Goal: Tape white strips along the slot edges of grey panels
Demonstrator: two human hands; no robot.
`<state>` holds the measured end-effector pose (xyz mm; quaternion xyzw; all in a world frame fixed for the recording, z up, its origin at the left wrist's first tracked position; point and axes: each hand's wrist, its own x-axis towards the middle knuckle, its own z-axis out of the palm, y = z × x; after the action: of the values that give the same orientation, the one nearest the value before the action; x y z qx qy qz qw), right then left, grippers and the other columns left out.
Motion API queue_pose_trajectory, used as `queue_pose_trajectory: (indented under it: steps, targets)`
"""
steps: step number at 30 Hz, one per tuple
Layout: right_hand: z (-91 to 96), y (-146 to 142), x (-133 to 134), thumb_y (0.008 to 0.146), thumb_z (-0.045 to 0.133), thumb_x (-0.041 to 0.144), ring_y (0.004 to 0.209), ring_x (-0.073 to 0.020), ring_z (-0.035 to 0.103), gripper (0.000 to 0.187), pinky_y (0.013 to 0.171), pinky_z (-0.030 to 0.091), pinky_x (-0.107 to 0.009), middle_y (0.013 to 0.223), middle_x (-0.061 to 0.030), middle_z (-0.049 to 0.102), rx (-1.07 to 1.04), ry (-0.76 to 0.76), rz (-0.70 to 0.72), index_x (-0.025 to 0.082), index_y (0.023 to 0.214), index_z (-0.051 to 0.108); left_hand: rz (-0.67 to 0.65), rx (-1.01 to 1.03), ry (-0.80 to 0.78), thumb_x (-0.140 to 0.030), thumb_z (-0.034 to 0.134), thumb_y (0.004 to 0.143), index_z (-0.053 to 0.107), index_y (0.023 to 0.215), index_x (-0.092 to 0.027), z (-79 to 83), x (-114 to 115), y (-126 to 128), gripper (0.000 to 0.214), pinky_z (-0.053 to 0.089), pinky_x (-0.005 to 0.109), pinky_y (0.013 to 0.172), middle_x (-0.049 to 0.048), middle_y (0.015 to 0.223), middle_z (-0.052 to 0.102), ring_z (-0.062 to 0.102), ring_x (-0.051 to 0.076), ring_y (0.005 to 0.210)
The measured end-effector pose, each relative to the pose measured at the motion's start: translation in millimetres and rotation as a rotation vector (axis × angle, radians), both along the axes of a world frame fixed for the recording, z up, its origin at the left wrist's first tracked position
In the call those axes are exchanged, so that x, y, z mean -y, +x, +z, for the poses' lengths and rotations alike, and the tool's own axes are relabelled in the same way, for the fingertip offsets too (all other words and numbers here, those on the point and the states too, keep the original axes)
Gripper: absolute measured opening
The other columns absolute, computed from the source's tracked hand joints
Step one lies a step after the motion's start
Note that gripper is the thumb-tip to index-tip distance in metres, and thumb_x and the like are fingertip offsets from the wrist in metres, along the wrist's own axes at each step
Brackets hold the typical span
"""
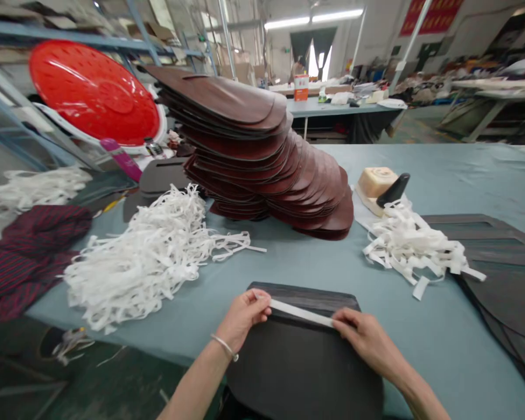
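Note:
A dark leather-like panel (pixel 304 361) lies on the table edge right in front of me. Across its upper part stretches a white strip (pixel 301 313). My left hand (pixel 242 318) pinches the strip's left end with closed fingers; a thin bracelet sits on that wrist. My right hand (pixel 367 338) presses its closed fingers on the strip's right end. Both hands rest on the panel.
A tall leaning stack of dark red panels (pixel 266 157) stands behind. White strip piles lie at the left (pixel 144 256) and right (pixel 413 245). Dark panels (pixel 503 280) lie at the right, a beige tool with black handle (pixel 382 186) behind, a red round lid (pixel 91 93) and striped cloth (pixel 26 256) at the left.

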<state>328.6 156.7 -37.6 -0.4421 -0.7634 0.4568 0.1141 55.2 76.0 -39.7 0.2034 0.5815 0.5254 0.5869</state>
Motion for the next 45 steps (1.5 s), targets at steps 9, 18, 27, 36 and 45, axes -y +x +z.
queue_pose_trajectory:
  steps: [9,18,27,36,45]
  targets:
    - [-20.7,15,18,0.083,0.039,0.056,0.062,-0.0134,0.050,0.039,0.058,0.038,-0.024,0.065,0.0010,0.056,0.075,-0.026,-0.146,0.022,0.074,0.056,-0.130,-0.430,-0.084,-0.043,0.063,0.072,0.062,0.078,-0.013,-17.1,11,-25,0.031,0.042,0.020,0.052,0.0007,0.059,0.061,0.055,0.010,0.053]
    - [-39.8,26,4,0.077,0.038,0.065,0.054,-0.0171,0.054,0.044,0.053,0.038,-0.027,0.055,0.0011,0.057,0.315,0.058,-0.382,0.026,0.073,0.058,-0.143,-0.865,-0.058,-0.037,0.056,0.072,0.064,0.067,-0.016,-23.7,-28,-29,0.023,0.035,0.023,0.054,-0.0004,0.057,0.059,0.052,0.012,0.055]
    - [-41.3,28,4,0.076,0.037,0.064,0.057,-0.0172,0.056,0.044,0.054,0.038,-0.026,0.058,0.0014,0.058,0.302,0.010,-0.438,0.025,0.076,0.058,-0.150,-0.951,-0.125,-0.040,0.059,0.071,0.063,0.065,-0.017,-29.6,-34,-33,0.024,0.032,0.023,0.053,-0.0011,0.055,0.058,0.051,0.013,0.053]
    - [-29.8,20,4,0.080,0.040,0.052,0.056,-0.0144,0.052,0.033,0.055,0.034,-0.025,0.056,0.0039,0.054,0.286,0.022,-0.489,0.024,0.074,0.056,-0.203,-0.996,-0.132,-0.042,0.056,0.073,0.062,0.064,-0.017,-27.2,-35,-32,0.027,0.031,0.023,0.054,-0.0001,0.056,0.059,0.051,0.014,0.054]
    - [-19.5,13,5,0.081,0.042,0.039,0.056,-0.0123,0.050,0.024,0.055,0.030,-0.024,0.054,0.0048,0.051,0.294,0.049,-0.558,0.022,0.068,0.053,-0.319,-1.093,-0.201,-0.051,0.050,0.076,0.061,0.068,-0.019,-36.1,-38,-37,0.035,0.032,0.024,0.055,-0.0011,0.058,0.061,0.055,0.016,0.057]
